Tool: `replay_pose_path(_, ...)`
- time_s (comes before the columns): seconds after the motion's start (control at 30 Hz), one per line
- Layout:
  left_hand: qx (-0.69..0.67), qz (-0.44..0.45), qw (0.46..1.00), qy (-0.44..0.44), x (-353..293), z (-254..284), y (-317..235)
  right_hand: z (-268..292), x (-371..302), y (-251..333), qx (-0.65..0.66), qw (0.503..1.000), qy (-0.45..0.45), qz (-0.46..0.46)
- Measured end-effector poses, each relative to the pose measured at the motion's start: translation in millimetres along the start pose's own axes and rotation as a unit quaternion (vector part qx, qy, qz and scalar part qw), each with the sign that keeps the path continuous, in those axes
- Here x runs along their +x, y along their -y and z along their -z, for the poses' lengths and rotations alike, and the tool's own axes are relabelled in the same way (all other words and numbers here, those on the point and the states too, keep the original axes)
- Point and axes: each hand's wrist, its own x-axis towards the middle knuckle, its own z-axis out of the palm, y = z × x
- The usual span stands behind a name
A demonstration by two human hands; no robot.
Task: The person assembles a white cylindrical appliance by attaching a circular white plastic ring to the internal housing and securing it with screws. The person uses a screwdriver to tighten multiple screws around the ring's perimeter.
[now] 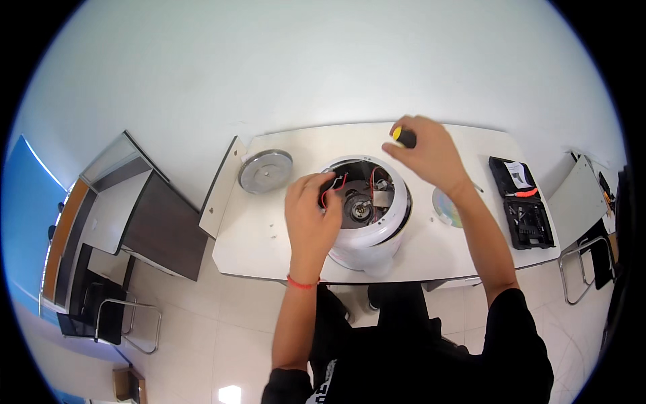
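Surface: white counter (256, 249) by a white wall.
Cooker (377, 232): upturned, base open, wires showing, at the counter's near edge.
Left hand (309, 215): fingers curled on the cooker's rim, apparently among the wires.
Right hand (431, 151): fingers closed around a screwdriver (404, 137), just behind the cooker.
Disc (265, 170): left.
Toolcase (523, 202): right.

Both forearms are coming up from the lower edge, bare below short black sleeves. The left hand (311, 212) is lying palm down, its fingers (321, 183) curling forward and down, and a red band is circling its wrist. The right hand (427, 151) is reaching farther forward with the arm nearly straight, its fingers (398, 143) closing in a grip around something small.
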Motion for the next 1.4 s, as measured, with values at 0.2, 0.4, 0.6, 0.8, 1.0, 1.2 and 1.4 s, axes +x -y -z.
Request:
replay_pose_path(0.2,0.140,0.008,0.969,0.202,57,-58,14,-42,-18,-22,-0.034,0.998,0.040,-0.038)
replay_pose_path(0.4,0.081,0.078,0.943,0.313,50,-71,40,-48,-21,-28,0.035,0.995,0.067,-0.060)
replay_pose_path(0.6,-0.001,0.099,0.928,0.359,53,-72,43,-52,-22,-30,0.058,0.995,0.047,-0.063)
replay_pose_path(0.8,-0.013,0.098,0.918,0.383,57,-67,37,-58,-24,-34,0.061,0.996,0.028,-0.061)
replay_pose_path(1.0,-0.019,0.089,0.911,0.401,61,-63,33,-59,-23,-39,0.048,0.996,0.036,-0.060)
replay_pose_path(1.2,-0.043,0.108,0.915,0.386,61,-67,37,-60,-22,-43,0.058,0.996,0.024,-0.060)
replay_pose_path(1.4,-0.088,0.108,0.901,0.411,68,-67,51,-60,-21,-38,0.062,0.996,0.008,-0.056)
